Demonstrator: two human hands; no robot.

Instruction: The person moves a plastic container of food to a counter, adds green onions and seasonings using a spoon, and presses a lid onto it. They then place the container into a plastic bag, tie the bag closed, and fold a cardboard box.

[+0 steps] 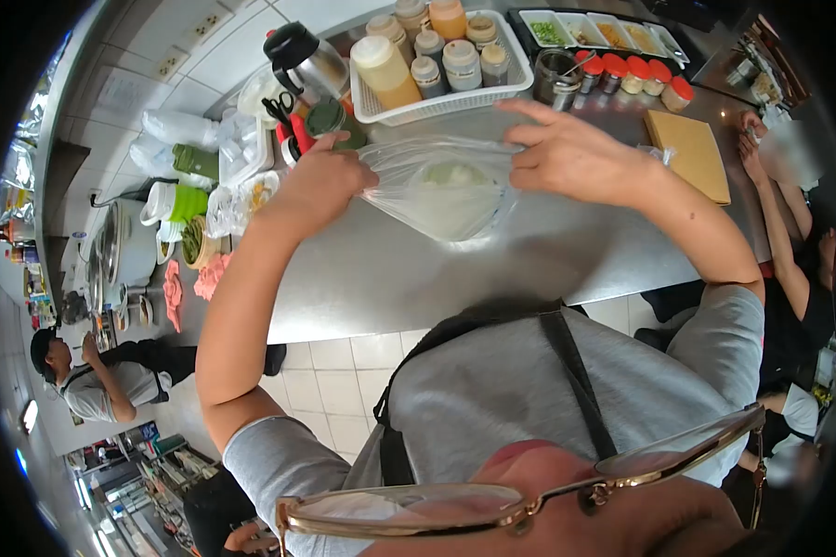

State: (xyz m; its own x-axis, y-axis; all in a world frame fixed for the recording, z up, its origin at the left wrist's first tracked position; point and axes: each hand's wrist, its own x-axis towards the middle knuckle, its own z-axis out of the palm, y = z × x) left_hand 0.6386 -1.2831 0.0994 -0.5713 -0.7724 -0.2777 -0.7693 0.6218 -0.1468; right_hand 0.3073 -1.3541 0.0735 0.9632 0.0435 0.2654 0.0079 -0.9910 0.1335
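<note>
My bag (pixel 443 202) is thin, clear plastic, creased and glossy. Beneath it I see a table (pixel 381 278) of smooth metal with a soft sheen. The flask (pixel 320 70) is shiny metal, the basket (pixel 446 113) smooth plastic, my apron (pixel 492 395) matt cloth, the wall (pixel 237 46) glossy tile.

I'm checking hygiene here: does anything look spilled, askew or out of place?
No spill or damage shows. Only the pink cloths look untidy, lying crumpled near the greens rather than folded. The bag between left hand and right hand shows no visible tear.
</note>
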